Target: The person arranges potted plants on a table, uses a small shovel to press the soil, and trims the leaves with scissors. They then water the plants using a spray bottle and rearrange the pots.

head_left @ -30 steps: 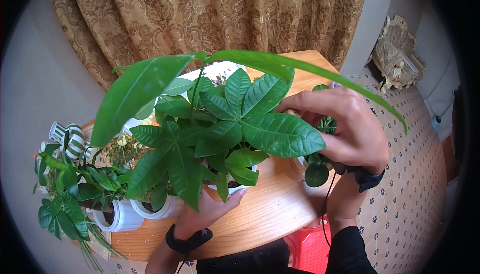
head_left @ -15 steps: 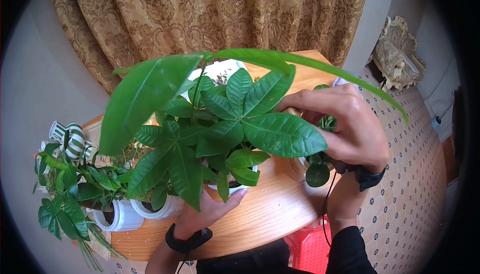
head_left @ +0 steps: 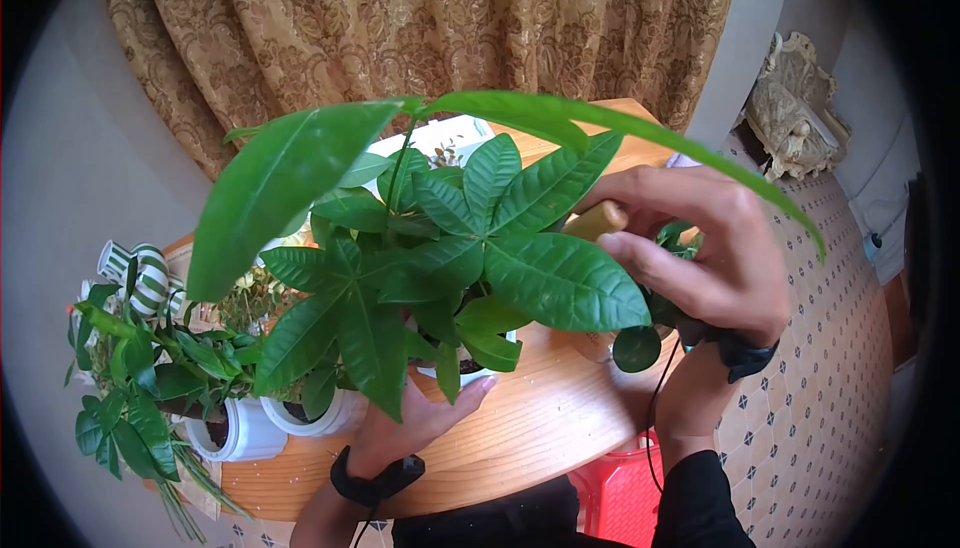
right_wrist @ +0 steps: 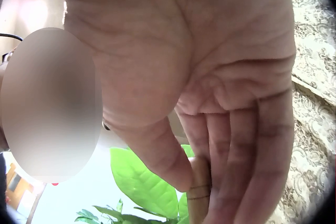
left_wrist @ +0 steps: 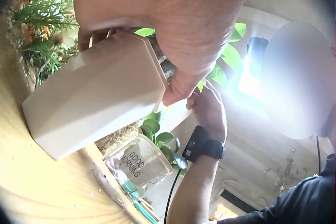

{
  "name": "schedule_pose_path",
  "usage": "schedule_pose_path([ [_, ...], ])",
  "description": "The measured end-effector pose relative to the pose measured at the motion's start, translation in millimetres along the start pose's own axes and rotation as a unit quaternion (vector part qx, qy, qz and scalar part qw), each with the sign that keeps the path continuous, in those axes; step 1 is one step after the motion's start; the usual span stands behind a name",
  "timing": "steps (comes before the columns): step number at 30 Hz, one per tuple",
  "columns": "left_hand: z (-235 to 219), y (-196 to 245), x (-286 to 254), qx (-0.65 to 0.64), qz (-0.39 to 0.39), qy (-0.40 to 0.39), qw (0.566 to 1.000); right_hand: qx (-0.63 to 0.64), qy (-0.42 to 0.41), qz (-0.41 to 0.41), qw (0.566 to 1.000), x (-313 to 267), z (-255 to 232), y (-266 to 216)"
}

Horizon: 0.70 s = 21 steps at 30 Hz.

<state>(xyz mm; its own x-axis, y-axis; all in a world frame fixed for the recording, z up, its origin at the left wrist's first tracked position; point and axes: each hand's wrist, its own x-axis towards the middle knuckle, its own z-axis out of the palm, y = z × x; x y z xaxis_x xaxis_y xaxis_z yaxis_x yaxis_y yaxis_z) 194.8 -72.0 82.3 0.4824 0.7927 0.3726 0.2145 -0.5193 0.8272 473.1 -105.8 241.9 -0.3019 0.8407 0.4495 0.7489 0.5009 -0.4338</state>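
A leafy green plant (head_left: 430,268) stands in a white pot (head_left: 470,376), its leaves spread over the middle of the head view. My left hand (head_left: 415,426) grips that pot; the left wrist view shows the hand (left_wrist: 163,19) wrapped around the rim of the tapered pot (left_wrist: 94,95). Right of the leaves, my right hand (head_left: 705,238) pinches a tan, rod-like piece (head_left: 598,220) between thumb and fingers. In the right wrist view the piece (right_wrist: 198,192) has thin dark lines, and leaves hide its far end.
At the left are white pots (head_left: 255,433), more plants and a green-striped item (head_left: 150,281). A clear cup (left_wrist: 139,166) with a round-leaved plant (left_wrist: 151,127) stands beside the held pot. A red stool (head_left: 622,493) is below the table edge (head_left: 480,483).
My right hand has shifted slightly right, and more of the tan piece shows. The upper right leaves have moved a little. My left hand stays at the pot.
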Motion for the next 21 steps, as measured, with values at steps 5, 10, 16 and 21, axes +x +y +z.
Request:
schedule_pose_path([
  [5, -1.1, 4.0, 0.1, -0.018, 0.008, 0.010, 1.000, 0.104, 0.104, 0.131, 0.980, -13.3, -7.9, -25.7],
  [10, -1.1, 17.8, 4.4, -0.021, 0.005, 0.023, 0.999, 0.001, 0.171, 0.012, 0.985, -37.3, -25.6, -19.5],
  [16, 4.0, 27.0, 3.4, 0.087, -0.052, -0.003, 0.995, -0.030, 0.109, -0.224, 0.968, -48.4, -25.7, -24.4],
  [21, 5.1, 28.3, 6.6, 0.038, 0.007, 0.033, 0.999, 0.028, 0.093, -0.296, 0.950, -30.9, 1.3, -40.6],
])
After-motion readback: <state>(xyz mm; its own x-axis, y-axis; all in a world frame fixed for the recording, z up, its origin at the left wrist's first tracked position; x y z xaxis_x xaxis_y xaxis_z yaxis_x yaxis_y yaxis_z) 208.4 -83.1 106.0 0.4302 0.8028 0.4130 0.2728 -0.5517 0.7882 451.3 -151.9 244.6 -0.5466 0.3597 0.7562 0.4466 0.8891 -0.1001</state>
